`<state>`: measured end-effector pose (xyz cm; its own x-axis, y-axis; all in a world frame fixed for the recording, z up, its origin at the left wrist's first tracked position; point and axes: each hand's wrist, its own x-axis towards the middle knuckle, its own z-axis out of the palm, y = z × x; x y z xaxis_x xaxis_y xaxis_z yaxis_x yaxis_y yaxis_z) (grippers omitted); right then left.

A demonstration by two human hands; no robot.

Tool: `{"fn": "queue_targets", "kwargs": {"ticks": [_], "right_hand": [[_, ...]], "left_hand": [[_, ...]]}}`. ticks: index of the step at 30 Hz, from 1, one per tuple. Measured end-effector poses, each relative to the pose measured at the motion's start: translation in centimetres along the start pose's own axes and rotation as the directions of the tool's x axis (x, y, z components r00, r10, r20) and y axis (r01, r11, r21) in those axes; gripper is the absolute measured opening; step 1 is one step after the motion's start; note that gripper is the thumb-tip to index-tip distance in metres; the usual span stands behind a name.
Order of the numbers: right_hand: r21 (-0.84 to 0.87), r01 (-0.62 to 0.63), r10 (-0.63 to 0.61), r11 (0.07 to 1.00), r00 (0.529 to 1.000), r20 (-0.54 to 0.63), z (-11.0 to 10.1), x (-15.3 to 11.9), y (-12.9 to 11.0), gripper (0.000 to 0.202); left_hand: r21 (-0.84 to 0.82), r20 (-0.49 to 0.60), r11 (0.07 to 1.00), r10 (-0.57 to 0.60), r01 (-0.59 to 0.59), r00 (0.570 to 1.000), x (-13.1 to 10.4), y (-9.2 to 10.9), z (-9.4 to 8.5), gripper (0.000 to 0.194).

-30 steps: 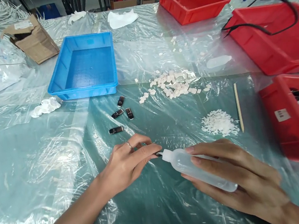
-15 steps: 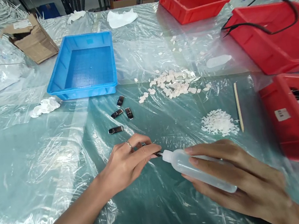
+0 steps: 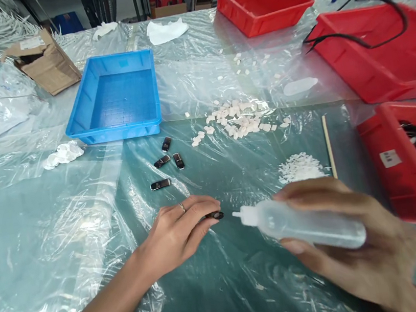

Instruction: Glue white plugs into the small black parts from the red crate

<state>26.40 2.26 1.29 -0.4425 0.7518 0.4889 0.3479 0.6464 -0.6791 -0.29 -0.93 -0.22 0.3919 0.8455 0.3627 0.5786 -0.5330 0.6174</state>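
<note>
Between the fingertips of my left hand (image 3: 183, 229) is a small black part (image 3: 216, 215), mostly covered by the fingers. My right hand (image 3: 359, 238) is closed around a translucent squeeze bottle (image 3: 310, 224), which lies nearly level. Its thin nozzle points left at the black part, with a short gap between them. Just beyond my left hand, several similar black parts with shiny ends, one of them (image 3: 160, 184) nearest, lie on the plastic-covered table (image 3: 226, 287). A heap of tiny white pieces (image 3: 300, 167) sits behind my right hand, partly hidden by it.
Pale flat chips (image 3: 239, 119) are scattered mid-table. A blue tray (image 3: 115, 134) stands back left. On the right are a red bin (image 3: 381, 152) of black parts, another red bin (image 3: 385, 69) with a cable across it, and a thin wooden stick (image 3: 328, 144). Another red tray (image 3: 266, 18) stands behind.
My right hand has drawn the bottle back to the right, so its nozzle has come away from the black part. The bottle has turned more level. My left hand has hardly moved.
</note>
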Motion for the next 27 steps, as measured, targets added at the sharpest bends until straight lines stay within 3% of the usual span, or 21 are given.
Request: {"fn": "queue_targets", "kwargs": {"ticks": [2,4,10,14,19,27], "right_hand": [[0.185,-0.147,0.168,0.972,0.980,-0.102,0.4,0.7,0.2,0.040],[0.302,-0.218,0.256,0.928,0.962,-0.093,0.9,1.4,0.4,0.032],[0.345,-0.221,0.260,0.912,0.963,-0.071,1.4,1.7,0.5,0.030],[0.274,-0.162,0.196,0.948,0.975,-0.101,1.5,1.0,0.5,0.034],[0.157,0.015,0.000,0.987,0.995,-0.096,1.7,0.4,0.6,0.043],[0.009,0.221,-0.220,0.975,0.975,-0.040,2.0,0.3,0.1,0.050]], "left_hand": [[-0.026,0.089,0.990,-0.139,0.141,0.986,0.0,0.6,-0.3,0.020],[-0.034,0.140,0.972,-0.224,0.231,0.964,-0.1,1.0,-0.6,0.023],[-0.164,0.129,0.928,-0.315,0.334,0.940,0.0,1.0,-0.8,0.035],[-0.249,0.082,0.886,-0.383,0.391,0.920,0.3,1.1,-0.7,0.025],[-0.335,0.044,0.845,-0.428,0.417,0.903,0.5,1.3,-0.5,0.012],[-0.230,0.031,0.913,-0.338,0.336,0.941,0.6,1.4,-0.5,0.016]]}}
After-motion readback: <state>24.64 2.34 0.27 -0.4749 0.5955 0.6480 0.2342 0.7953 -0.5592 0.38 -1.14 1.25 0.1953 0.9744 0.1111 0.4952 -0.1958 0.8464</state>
